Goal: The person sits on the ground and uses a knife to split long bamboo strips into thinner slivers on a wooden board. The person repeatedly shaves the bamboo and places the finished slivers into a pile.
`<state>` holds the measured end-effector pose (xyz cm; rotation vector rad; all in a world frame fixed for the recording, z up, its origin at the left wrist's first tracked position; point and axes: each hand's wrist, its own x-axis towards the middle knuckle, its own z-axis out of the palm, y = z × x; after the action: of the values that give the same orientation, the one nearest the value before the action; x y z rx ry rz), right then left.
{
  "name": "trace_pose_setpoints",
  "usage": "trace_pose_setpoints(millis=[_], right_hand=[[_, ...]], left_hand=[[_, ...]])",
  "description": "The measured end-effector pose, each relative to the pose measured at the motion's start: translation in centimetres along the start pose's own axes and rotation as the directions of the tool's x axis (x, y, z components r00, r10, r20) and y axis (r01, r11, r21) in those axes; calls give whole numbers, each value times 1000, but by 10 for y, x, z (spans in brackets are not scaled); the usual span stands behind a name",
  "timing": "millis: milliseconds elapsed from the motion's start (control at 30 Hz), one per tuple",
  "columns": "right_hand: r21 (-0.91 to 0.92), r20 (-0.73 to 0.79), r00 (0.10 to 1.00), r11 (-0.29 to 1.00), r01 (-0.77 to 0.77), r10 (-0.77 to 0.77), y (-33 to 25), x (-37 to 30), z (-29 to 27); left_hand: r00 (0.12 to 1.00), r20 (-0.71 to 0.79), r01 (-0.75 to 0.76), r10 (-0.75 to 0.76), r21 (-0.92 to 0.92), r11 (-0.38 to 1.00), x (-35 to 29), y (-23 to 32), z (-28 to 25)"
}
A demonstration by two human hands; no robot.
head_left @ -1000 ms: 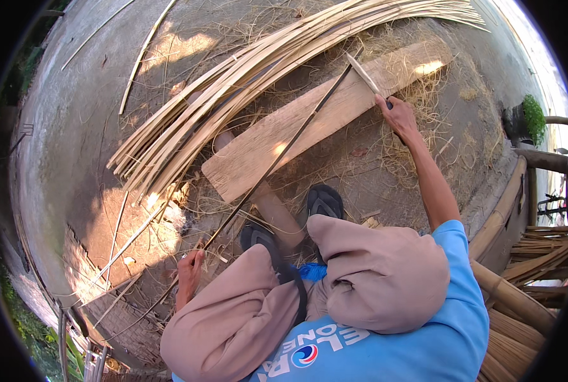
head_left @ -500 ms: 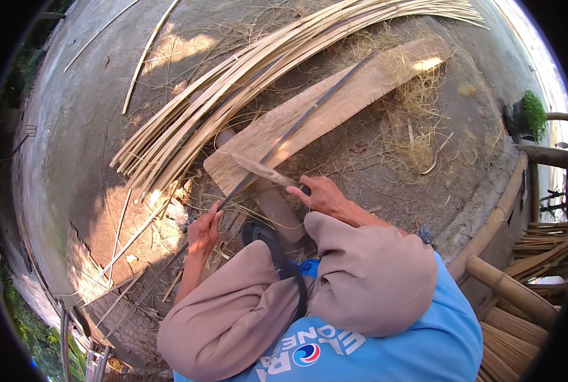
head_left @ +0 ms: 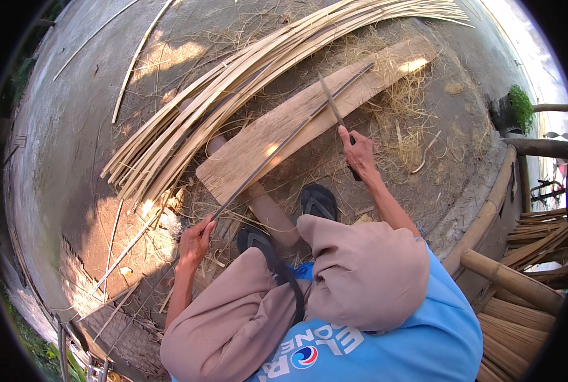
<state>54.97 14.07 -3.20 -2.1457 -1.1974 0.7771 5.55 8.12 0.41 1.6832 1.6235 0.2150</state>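
Note:
A long, thin dark strip (head_left: pixel 284 145), bamboo by its look, lies lengthwise over a wooden plank (head_left: pixel 258 143). My left hand (head_left: pixel 196 242) grips the strip beyond the plank's near left end, fingers closed round it. In my right hand (head_left: pixel 359 155) is a knife (head_left: pixel 332 102) with a dark handle, its narrow blade pointing up and away. The blade lies across the strip near the plank's far half; whether it touches the strip I cannot tell. A round pole (head_left: pixel 268 213) runs beneath the plank's near end.
A bundle of pale split strips (head_left: pixel 233 86) curves along the plank's far side. Fine shavings (head_left: pixel 405 121) litter the ground at its right. My sandalled foot (head_left: pixel 319 202) is beside the pole. A bamboo rail (head_left: pixel 488 210) and stacked strips (head_left: pixel 513 331) stand at right, near a potted plant (head_left: pixel 521 109).
My right hand has moved away and to the right with the knife, from the plank's near end toward its far half. My left hand still holds the strip.

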Motion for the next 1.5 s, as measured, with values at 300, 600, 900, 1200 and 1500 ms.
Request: trace_pose_setpoints(millis=[300,600,900,1200,1500], right_hand=[[-120,-196,980,993,5,-29,66,77,-54],[542,-301,912,837,-77,279,7,39,-25],[-264,-135,988,964,40,-78,6,44,-33],[-72,126,991,996,59,-49,-31,-22,4],[-132,133,991,991,-9,27,-7,-25,-10]], left_hand=[[997,41,66,-63,-74,995,-22,-43,-12],[998,-60,17,-13,72,997,-41,-47,-3],[881,448,270,-150,-216,939,6,-22,-14],[981,136,142,-139,-15,990,24,41,37],[988,-4,155,-155,-12,988,11,75,41]])
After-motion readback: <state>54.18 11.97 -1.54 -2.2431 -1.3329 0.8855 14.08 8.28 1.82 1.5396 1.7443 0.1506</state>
